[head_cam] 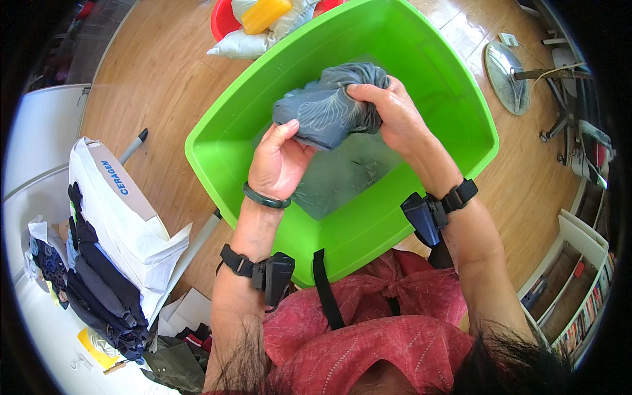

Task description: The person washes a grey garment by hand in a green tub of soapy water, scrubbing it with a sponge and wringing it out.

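A bunched, wet-looking grey-blue cloth with a pale line pattern (328,111) is held up over a large green plastic tub (345,254). My left hand (281,160) grips its lower left end, thumb on top and fingers underneath. My right hand (395,111) holds the gathered right end between thumb and fingers. Below the cloth, cloudy water (345,173) lies in the tub, with dark fabric partly visible in it. A dark green bangle (266,196) circles my left wrist, and black straps with devices are on both forearms.
Beyond the tub stands a red basin (222,22) with pale cushions and a yellow item (265,15). At left are a white-wrapped box (123,197) and hanging dark clothes (101,291). A round metal stand base (506,76) and a white shelf unit (568,286) are at right.
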Available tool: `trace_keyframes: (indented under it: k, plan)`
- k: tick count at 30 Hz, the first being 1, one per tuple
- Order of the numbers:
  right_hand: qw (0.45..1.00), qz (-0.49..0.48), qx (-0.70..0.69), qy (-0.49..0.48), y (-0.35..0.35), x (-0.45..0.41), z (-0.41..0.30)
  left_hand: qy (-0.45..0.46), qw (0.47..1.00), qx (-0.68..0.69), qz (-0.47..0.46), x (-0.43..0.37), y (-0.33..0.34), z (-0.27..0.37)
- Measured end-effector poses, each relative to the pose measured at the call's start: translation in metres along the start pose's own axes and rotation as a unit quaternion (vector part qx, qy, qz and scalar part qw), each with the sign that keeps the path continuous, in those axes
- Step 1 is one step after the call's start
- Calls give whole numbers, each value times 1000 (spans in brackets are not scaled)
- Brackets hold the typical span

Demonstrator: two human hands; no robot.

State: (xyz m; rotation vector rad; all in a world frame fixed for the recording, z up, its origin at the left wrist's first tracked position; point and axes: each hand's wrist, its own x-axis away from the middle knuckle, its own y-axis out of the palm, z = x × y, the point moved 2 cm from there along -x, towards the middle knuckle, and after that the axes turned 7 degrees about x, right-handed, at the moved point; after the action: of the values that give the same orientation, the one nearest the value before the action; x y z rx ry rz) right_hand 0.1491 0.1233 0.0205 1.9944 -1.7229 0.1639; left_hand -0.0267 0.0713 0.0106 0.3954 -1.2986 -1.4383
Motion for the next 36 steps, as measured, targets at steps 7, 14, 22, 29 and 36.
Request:
trace_keyframes:
  k: [7, 14, 22, 29, 36]
  plan:
    - [998, 58, -24, -9, -7, -2, 0, 63, 995, 2, 72, -1, 2, -2]
    - [973, -139, -178, 58, 16, 24, -31, 3, 990, 143, -9, 26, 23, 4]
    - [871, -115, 460, -127, 32, 27, 16, 180, 684, -701, -98, 1, 31, -8]
    - [822, -91, 502, -251, 34, 40, -15, 190, 807, -556, -54, 19, 51, 3]
    - [782, -66, 555, -276, 48, 47, -55, 390, 563, -727, -58, 20, 69, 17]
